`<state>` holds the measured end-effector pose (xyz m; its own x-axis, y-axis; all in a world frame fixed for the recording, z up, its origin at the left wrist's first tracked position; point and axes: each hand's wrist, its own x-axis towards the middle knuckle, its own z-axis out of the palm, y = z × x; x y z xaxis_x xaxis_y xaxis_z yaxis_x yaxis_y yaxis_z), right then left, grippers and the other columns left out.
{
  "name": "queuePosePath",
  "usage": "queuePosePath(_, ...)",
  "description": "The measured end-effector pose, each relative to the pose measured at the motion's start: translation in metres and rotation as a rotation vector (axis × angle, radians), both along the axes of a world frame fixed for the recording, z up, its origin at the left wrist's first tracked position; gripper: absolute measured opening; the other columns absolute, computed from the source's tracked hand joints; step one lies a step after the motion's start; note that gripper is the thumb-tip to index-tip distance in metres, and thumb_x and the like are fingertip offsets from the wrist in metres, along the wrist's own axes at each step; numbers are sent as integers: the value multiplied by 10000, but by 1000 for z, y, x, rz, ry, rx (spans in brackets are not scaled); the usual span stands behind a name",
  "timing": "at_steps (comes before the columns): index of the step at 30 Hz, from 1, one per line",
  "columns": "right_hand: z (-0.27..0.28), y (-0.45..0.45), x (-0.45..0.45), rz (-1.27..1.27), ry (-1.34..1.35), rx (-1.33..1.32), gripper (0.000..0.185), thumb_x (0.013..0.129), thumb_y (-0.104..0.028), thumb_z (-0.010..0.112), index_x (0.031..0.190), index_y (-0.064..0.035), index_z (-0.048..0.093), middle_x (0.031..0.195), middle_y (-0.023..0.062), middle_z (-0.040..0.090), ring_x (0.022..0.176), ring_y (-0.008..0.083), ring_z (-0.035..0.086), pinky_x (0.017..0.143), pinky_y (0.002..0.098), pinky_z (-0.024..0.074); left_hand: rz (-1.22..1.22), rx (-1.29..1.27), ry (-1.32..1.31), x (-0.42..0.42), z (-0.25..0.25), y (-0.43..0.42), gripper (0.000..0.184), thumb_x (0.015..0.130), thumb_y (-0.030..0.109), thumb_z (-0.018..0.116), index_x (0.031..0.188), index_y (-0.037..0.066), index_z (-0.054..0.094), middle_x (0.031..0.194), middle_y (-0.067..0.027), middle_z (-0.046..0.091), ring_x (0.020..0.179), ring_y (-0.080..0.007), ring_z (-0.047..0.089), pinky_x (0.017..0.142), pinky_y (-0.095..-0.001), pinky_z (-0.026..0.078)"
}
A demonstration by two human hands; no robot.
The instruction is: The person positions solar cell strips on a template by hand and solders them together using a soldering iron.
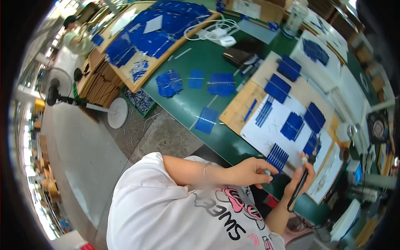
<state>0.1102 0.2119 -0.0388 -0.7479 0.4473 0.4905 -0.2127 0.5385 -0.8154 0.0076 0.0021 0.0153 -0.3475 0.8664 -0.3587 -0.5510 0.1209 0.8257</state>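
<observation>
My right hand (299, 180) is closed around a soldering iron (297, 189) with a black handle, its tip pointing up and away over the white board. A pale green finger cot shows on one of its fingers. My left hand (252, 171) is beside the near edge of a group of narrow blue strips (277, 157). Its fingers are loosely bent and apart from the thumb, with nothing visible between them; a greenish cot covers one fingertip. Whether a fingertip touches the strips I cannot tell. Blue cell pieces (292, 126) lie farther up the board.
The white board (260, 135) rests on a green table (175, 108). Blue pieces (221, 84) lie at left, beyond them a wood-framed tray (166, 52) of blue sheets. A white power strip (223, 37) is at the back. A fan (58, 85) and another person (77, 39) are at far left.
</observation>
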Motion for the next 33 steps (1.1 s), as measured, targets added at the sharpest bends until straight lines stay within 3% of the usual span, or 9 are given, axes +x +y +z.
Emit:
queuePosePath(1, 2, 1, -2, 7, 12, 53, 254, 960, -61, 525, 1205, 1, 497, 1293, 266, 555, 1237, 362, 549, 1064, 456, 411, 28, 4, 16, -6, 2, -7, 347, 939, 99, 644, 1274, 14, 608, 1006, -87, 665, 848, -119, 665, 691, -259, 588)
queuePosePath(3, 2, -3, -2, -16, -17, -27, 254, 964, -83, 528, 1201, 2, 502, 1274, 264, 584, 1258, 357, 528, 1093, 464, 370, 117, -30, 309, -21, 8, -28, 292, 942, 97, 637, 1222, 18, 645, 1001, -94, 667, 800, -111, 669, 667, -256, 578)
queuePosePath(5, 3, -1, -2, 13, -45, 54, 265, 1003, -136, 501, 1225, 5, 481, 1299, 263, 591, 1299, 328, 495, 1144, 457, 293, 378, -22, 508, -52, 15, -48, 247, 939, 102, 639, 1170, 22, 677, 890, -65, 689, 794, -113, 678, 678, -265, 579)
queuePosePath(7, 9, -5, -3, -28, -78, 101, 257, 1002, -136, 502, 1217, 5, 488, 1278, 255, 609, 1295, 313, 502, 1140, 441, 300, 582, -5, 330, -82, 23, -69, 235, 949, 104, 638, 1168, 47, 703, 983, -32, 703, 838, -100, 669, 726, -278, 580)
queuePosePath(9, 7, -6, -4, -34, -68, 110, 245, 998, -117, 503, 1209, 8, 496, 1266, 250, 619, 1259, 303, 530, 1127, 427, 320, 688, -9, 429, -108, 16, -87, 238, 955, 94, 628, 1173, 30, 697, 1027, -55, 688, 900, -123, 669, 735, -277, 588)
queuePosePath(18, 14, -9, -8, -100, -146, 248, 216, 988, -114, 527, 1168, 5, 517, 1236, 226, 639, 1219, 297, 552, 1104, 423, 350, 760, -92, 399, -131, 4, -124, 235, 960, 74, 602, 1164, -2, 691, 1027, -78, 687, 915, -147, 678, 729, -284, 597)
queuePosePath(22, 18, -12, -11, -87, -147, 281, 195, 987, -120, 536, 1142, -1, 533, 1221, 213, 647, 1196, 298, 560, 1087, 416, 368, 748, -97, 384, -135, 6, -126, 234, 964, 85, 602, 1162, -2, 691, 1015, -82, 692, 915, -143, 676, 732, -283, 597)
queuePosePath(28, 15, -6, -11, -83, -93, 332, 186, 997, -135, 523, 1104, 13, 554, 1188, 215, 650, 1158, 309, 580, 1063, 421, 397, 490, 7, 313, -91, 12, -95, 223, 961, 53, 606, 1160, 7, 695, 1016, -91, 698, 858, -128, 668, 718, -276, 594)
queuePosePath(33, 31, -11, -4, -148, -126, 166, 591, 1018, -492, 461, 1300, 27, 490, 1182, 205, 661, 1153, 267, 599, 1015, 393, 422, 103, 49, 216, -38, 6, -38, 231, 967, 15, 578, 1168, 14, 692, 995, -57, 649, 829, -115, 666, 737, -252, 572)
